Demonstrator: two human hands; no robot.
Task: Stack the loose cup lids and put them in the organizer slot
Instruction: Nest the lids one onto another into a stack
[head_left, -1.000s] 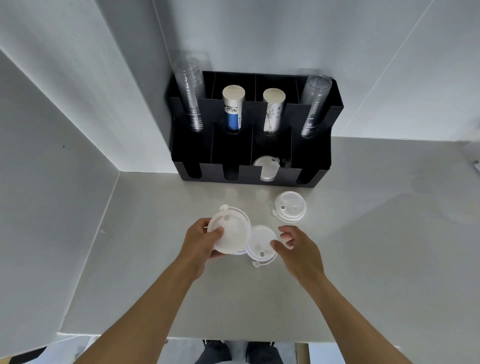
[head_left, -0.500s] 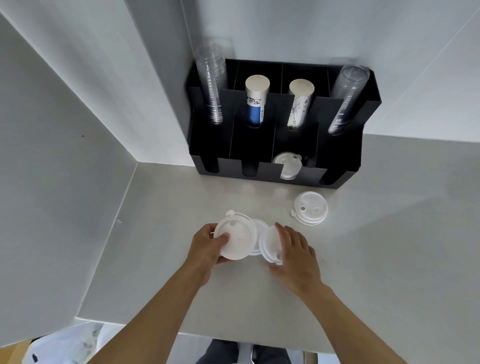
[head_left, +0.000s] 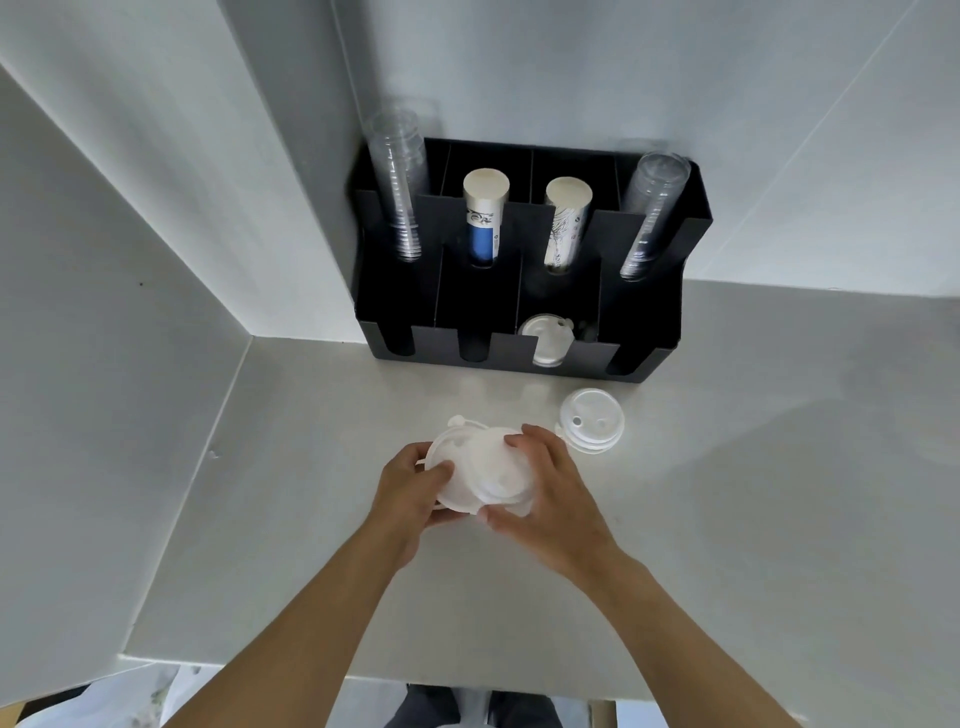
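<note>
Both hands meet over the middle of the grey table (head_left: 727, 519) around a bunch of white lids (head_left: 480, 475). The left hand (head_left: 410, 491) grips the bunch from its 9 o'clock side, thumb pressed on top and fingers curled beneath. The right hand (head_left: 550, 499) closes on the bunch from the 3 o'clock side, fingertips over the far rim and thumb at the near edge. The lids overlap unevenly, one edge with a small tab sticking out at 11 o'clock; how many there are cannot be told.

One more lid, the loose lid (head_left: 591, 420), lies flat on the table at 2 o'clock from the hands, just beside the right fingertips but apart from them.

At 12 o'clock, against the wall, stands the black organizer (head_left: 649, 332). Its back row holds a stack of clear cups (head_left: 397, 192) at the left end, a blue-banded paper cup stack (head_left: 484, 218), a printed paper cup stack (head_left: 565, 223) and another clear cup stack (head_left: 652, 215) at the right end. In the front row, the third slot from the left holds a white lid, the slotted lid (head_left: 544, 340); the other front slots look dark
</note>
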